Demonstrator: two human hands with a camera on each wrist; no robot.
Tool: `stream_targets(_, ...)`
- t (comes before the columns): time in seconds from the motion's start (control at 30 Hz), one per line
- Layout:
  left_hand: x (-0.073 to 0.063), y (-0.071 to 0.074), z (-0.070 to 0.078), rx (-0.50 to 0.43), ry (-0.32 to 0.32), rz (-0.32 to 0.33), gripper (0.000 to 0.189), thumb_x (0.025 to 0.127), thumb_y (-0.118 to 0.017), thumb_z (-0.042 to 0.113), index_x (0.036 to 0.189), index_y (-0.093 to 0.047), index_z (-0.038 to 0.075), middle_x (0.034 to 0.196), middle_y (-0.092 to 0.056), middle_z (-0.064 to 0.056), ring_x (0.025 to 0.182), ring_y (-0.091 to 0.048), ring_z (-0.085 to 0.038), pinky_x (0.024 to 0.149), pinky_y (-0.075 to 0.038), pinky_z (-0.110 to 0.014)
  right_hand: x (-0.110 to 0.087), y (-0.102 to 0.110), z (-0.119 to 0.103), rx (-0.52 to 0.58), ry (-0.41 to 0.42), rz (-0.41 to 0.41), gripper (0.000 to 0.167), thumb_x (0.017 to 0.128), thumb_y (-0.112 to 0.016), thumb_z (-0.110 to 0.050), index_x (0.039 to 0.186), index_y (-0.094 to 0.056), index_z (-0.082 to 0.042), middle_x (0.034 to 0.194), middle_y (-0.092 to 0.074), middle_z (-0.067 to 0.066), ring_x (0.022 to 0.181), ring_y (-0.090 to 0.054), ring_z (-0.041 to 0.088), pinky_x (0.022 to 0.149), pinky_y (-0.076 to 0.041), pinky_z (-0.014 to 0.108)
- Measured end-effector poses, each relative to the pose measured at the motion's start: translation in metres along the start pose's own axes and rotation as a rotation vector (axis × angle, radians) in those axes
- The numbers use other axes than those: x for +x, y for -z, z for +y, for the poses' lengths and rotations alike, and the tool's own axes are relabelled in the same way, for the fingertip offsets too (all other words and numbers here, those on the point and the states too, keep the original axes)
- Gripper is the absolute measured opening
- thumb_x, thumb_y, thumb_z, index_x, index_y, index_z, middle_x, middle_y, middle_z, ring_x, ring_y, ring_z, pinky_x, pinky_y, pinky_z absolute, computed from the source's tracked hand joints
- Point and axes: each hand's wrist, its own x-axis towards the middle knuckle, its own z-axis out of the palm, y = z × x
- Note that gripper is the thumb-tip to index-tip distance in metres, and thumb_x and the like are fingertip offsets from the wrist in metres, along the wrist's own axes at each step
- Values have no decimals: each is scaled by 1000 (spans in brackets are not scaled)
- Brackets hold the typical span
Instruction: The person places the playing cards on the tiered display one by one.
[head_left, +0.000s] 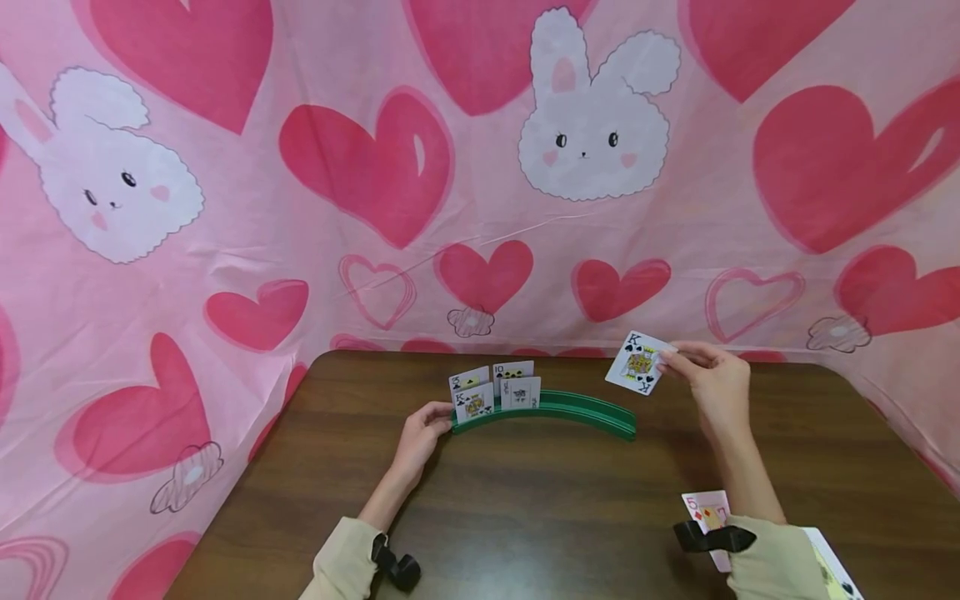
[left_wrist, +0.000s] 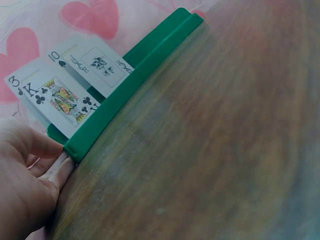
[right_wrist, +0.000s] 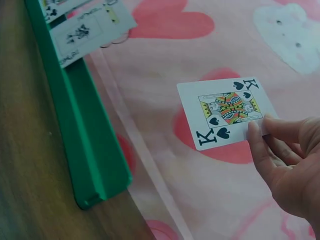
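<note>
A curved green card holder (head_left: 588, 412) stands on the table with playing cards upright at its left end. In its front row are a king of clubs (left_wrist: 65, 102) and a joker (left_wrist: 102, 70); behind them stand a 3 and a 10 of spades (head_left: 517, 369). My left hand (head_left: 418, 437) grips the holder's left end between thumb and fingers. Off to the right, my right hand (head_left: 712, 387) pinches a king of spades (right_wrist: 231, 111) by its edge, in the air beyond the holder's right end. The king's face is turned toward me.
A 5 of diamonds (head_left: 707, 507) lies on the brown wooden table (head_left: 525, 508), partly hidden by the right wrist strap. Another card (head_left: 834, 567) shows beside the right sleeve. Behind the table hangs a pink cloth (head_left: 495, 217) with hearts and rabbits.
</note>
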Motion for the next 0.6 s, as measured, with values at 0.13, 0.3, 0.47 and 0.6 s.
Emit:
stream_targets(0.13,0,0,0,-2,4,-2,26,98,-58,-3,122,-67,-10,122,-68,-23,109,-64,-28,88,-47,-29,3,-9,8,-93,-29,-34,5,89,-76,6,93,-79,4,78,-75,-3,67,-71,9,69,-58,24)
stream_targets(0.3,1,0,-1,10,17,2,26,97,-57,-4,121,-67,-9,122,-68,-22,110,-64,-27,90,-47,-31,3,-19,19,-180,-45,-61,20,91,-77,0,103,-72,16,81,-75,-4,69,-71,8,70,-57,22)
stream_targets(0.47,2,0,-1,5,37,6,27,97,-56,-4,121,-68,-7,123,-69,-20,111,-64,-27,94,-47,-35,2,-29,25,-228,-52,-58,29,92,-78,-5,107,-70,19,78,-73,-9,68,-71,7,71,-57,20)
stream_targets(0.6,1,0,0,11,35,6,27,97,-56,-4,121,-68,-7,122,-69,-21,110,-64,-27,94,-47,-36,1,-37,30,-219,-66,-52,29,92,-78,-5,105,-71,19,78,-73,-8,67,-72,8,71,-57,22)
